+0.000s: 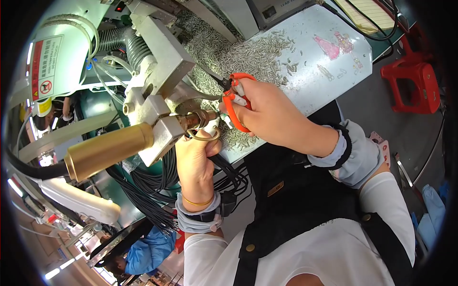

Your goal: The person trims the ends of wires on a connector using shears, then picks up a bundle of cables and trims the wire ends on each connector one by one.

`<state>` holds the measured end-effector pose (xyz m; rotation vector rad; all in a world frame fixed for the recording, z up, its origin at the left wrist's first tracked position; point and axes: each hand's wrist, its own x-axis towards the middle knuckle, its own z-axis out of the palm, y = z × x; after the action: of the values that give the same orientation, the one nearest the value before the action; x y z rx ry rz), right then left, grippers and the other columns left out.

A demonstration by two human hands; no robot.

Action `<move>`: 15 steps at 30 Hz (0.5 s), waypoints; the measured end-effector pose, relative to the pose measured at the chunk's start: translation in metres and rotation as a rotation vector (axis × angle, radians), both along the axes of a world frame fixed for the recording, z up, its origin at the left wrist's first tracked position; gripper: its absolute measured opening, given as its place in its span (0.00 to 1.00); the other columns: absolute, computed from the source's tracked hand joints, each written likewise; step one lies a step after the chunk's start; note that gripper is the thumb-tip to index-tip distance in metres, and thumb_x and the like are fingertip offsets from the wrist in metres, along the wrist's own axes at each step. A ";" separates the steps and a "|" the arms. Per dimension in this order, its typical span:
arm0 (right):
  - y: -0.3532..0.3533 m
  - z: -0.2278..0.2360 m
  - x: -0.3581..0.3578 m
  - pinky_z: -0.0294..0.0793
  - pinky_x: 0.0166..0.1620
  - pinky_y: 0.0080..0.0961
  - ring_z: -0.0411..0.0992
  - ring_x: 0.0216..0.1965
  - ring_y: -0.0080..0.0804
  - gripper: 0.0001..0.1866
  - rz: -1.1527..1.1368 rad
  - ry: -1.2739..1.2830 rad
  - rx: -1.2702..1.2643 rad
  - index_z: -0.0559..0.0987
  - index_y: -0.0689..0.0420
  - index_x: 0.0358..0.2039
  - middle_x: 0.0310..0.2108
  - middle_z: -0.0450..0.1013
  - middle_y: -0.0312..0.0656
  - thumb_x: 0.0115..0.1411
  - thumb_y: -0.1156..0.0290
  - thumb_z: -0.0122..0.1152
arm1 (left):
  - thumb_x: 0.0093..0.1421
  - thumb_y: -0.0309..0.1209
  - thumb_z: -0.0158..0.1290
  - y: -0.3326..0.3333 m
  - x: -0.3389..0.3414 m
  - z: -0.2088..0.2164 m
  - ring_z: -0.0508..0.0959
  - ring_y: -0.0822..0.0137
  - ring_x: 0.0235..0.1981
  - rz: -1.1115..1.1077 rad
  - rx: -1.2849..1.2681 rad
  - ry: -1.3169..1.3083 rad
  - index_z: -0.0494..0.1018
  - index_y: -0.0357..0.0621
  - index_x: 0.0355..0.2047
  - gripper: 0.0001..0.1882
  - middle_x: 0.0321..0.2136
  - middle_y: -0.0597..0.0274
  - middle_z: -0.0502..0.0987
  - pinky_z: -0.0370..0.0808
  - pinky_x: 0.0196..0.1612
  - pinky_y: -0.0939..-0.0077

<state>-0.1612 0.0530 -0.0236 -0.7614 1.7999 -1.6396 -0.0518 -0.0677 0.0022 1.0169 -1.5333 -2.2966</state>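
Gold-coloured and thick, a tool barrel (pixel 109 150) slants across the near left, set in a metal block (pixel 167 136) that probably keeps its tip at one fixed spot. Beside that tip, the person's right hand (pixel 272 107) has its fingers wrapped around the orange-red handles of the pliers (pixel 230 110). These lie between that hand and the machine, their nose pointing away from the palm, perhaps so that it can reach in without bringing the skin near the metal.

Below the tip, the left hand (pixel 194 159) is raised with its fingers bent; a curved metal tube (pixel 204 138) crosses in front of them, so whether they pinch anything cannot be told. Its place close under the tip suggests steadying. Dark cables (pixel 164 174) hang beneath that wrist, seemingly bunched there to stay within reach. Beyond both hands, small metal pieces (pixel 253 59) lie heaped across the white table (pixel 305 97), thickest near the machine, and a red stool (pixel 412 88) stands off to the right.
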 end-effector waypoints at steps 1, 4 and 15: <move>0.000 0.000 0.000 0.61 0.17 0.21 0.64 0.14 0.22 0.06 -0.004 -0.001 0.004 0.66 0.62 0.26 0.13 0.64 0.38 0.55 0.73 0.50 | 0.51 0.22 0.49 -0.002 0.000 -0.002 0.53 0.82 0.12 -0.010 0.021 0.011 0.67 0.31 0.36 0.11 0.15 0.70 0.62 0.48 0.14 0.86; -0.001 -0.002 0.000 0.61 0.18 0.20 0.63 0.14 0.21 0.06 -0.007 -0.008 0.002 0.67 0.61 0.27 0.13 0.63 0.37 0.55 0.73 0.50 | 0.51 0.22 0.49 -0.003 -0.002 -0.003 0.54 0.82 0.12 -0.023 0.036 0.034 0.67 0.31 0.36 0.11 0.15 0.70 0.63 0.49 0.14 0.86; 0.025 0.003 0.013 0.59 0.18 0.19 0.59 0.15 0.15 0.07 0.062 -0.237 -0.167 0.68 0.61 0.28 0.15 0.61 0.31 0.56 0.71 0.53 | 0.51 0.22 0.51 0.017 0.031 0.006 0.69 0.74 0.23 -0.061 0.089 0.107 0.69 0.31 0.38 0.13 0.27 0.59 0.72 0.65 0.24 0.83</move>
<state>-0.1481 0.0782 -0.0207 -0.6568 1.4761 -1.7740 -0.0211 -0.0506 0.0077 0.8629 -1.4519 -2.4375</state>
